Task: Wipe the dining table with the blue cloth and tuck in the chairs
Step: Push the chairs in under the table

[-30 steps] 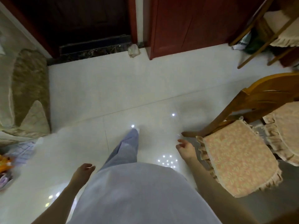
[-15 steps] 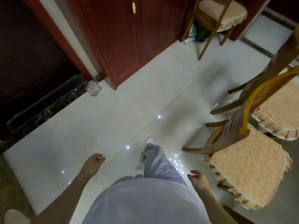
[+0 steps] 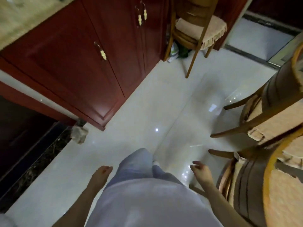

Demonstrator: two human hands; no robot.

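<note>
Three wooden chairs show, each with a frilly peach cushion. Two stand close together on my right. The nearest chair (image 3: 246,187) is just beside my right arm, with its curved back on my side. The next chair (image 3: 278,89) is a bit farther along, its legs on the shiny white floor (image 3: 147,104). The third chair (image 3: 211,28) stands well apart, by the end of the big red cabinet (image 3: 78,59). The cabinet doors are closed, with pale handles (image 3: 102,52), so I cannot tell what is inside.

Something white and green (image 3: 177,51) lies under the third chair.

My right hand (image 3: 200,171) hangs near the nearest chair, not touching it, fingers loose, holding nothing. My left hand (image 3: 101,173) hangs by my leg, loose too, holding nothing.

A small pale lump (image 3: 79,133) sits on the floor by the cabinet corner.
</note>
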